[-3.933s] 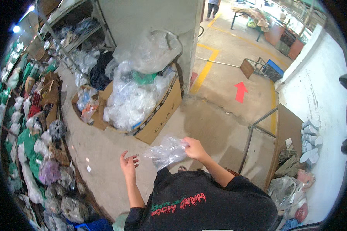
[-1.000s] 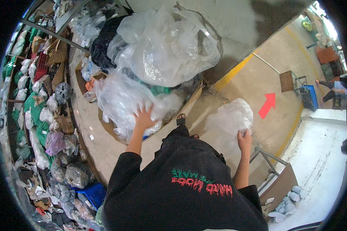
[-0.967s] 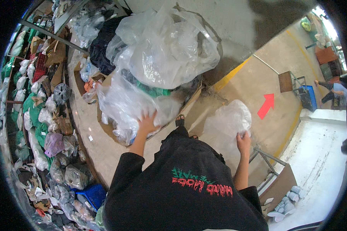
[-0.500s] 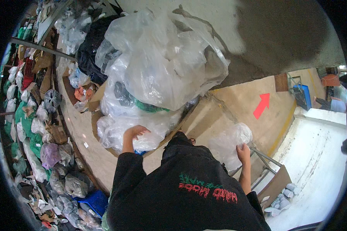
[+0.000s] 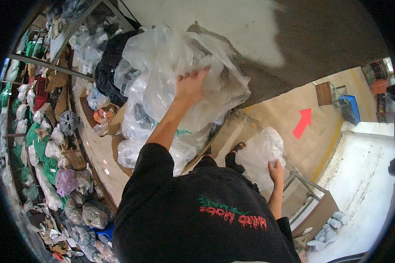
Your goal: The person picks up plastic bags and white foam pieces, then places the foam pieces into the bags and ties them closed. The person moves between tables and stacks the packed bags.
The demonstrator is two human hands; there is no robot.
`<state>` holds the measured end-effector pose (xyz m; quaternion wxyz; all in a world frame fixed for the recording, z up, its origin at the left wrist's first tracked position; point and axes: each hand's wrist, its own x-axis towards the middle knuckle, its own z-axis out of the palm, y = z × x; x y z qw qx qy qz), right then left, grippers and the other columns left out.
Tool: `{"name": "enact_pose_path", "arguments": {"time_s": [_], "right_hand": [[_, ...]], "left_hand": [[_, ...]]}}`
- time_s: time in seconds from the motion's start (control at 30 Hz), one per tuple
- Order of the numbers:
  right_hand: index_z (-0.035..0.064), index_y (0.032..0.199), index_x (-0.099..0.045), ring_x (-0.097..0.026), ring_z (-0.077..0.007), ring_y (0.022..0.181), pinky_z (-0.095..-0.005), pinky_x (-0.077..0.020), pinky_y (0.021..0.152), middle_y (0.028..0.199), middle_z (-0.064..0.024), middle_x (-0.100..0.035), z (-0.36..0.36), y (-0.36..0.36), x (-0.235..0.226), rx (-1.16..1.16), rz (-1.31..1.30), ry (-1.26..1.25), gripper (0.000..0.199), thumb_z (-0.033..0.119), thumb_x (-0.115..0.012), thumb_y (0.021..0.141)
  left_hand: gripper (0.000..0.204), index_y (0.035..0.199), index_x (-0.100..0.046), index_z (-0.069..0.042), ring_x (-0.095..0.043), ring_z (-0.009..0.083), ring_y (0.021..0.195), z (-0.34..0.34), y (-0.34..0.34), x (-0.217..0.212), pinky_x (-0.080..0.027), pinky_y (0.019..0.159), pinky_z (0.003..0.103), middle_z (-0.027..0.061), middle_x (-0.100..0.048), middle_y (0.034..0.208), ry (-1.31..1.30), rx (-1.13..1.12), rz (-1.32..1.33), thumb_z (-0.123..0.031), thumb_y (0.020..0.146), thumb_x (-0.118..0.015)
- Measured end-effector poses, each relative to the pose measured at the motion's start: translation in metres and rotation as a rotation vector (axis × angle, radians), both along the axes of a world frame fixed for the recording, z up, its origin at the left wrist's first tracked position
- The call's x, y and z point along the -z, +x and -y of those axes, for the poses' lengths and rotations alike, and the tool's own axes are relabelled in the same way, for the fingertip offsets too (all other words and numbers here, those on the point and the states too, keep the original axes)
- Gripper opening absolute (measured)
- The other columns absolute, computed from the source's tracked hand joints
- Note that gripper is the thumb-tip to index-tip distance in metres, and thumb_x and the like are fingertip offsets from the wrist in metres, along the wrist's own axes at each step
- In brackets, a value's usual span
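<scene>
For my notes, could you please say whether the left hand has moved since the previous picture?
Yes, the left hand has moved farther forward, toward the wall.

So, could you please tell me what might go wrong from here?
The big bag sits loosely on top of the heap, so it might slide off if the left hand there tugs or pushes it. The small bag held in the right hand hangs out wide and looks thin, so it could snag on the metal frame if swung that way. Any plastic that drops might get under the sandal.
</scene>
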<state>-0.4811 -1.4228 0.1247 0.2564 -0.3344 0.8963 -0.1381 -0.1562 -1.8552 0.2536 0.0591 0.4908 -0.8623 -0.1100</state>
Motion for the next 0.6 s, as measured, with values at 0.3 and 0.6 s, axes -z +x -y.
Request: {"name": "enact_pose_path", "arguments": {"time_s": [0.3, 0.6], "right_hand": [[-0.0034, 0.122, -0.062, -0.066, -0.0482, 0.105, -0.0521, -0.0513, 0.089, 0.112, -0.0319, -0.069, -0.015, -0.093, 0.013, -0.054, 0.012, 0.027, 0.052, 0.040, -0.066, 0.094], [0.0075, 0.160, -0.024, -0.070, -0.0429, 0.091, -0.0497, -0.0527, 0.078, 0.095, -0.0219, -0.072, 0.107, -0.110, -0.104, -0.173, -0.104, -0.161, 0.081, 0.046, -0.062, 0.099]], "left_hand": [[0.036, 0.139, -0.054, -0.004, -0.065, 0.0264, 0.116, -0.063, 0.159, -0.027, -0.058, 0.094, 0.040, 0.0125, -0.064, 0.131, 0.238, -0.778, -1.805, -0.017, 0.106, -0.054], [0.046, 0.139, -0.054, -0.002, -0.066, 0.0237, 0.112, -0.145, 0.100, -0.042, -0.057, 0.093, 0.036, 0.0115, -0.065, 0.130, 0.394, -0.530, -1.891, -0.005, 0.094, -0.064]]}}
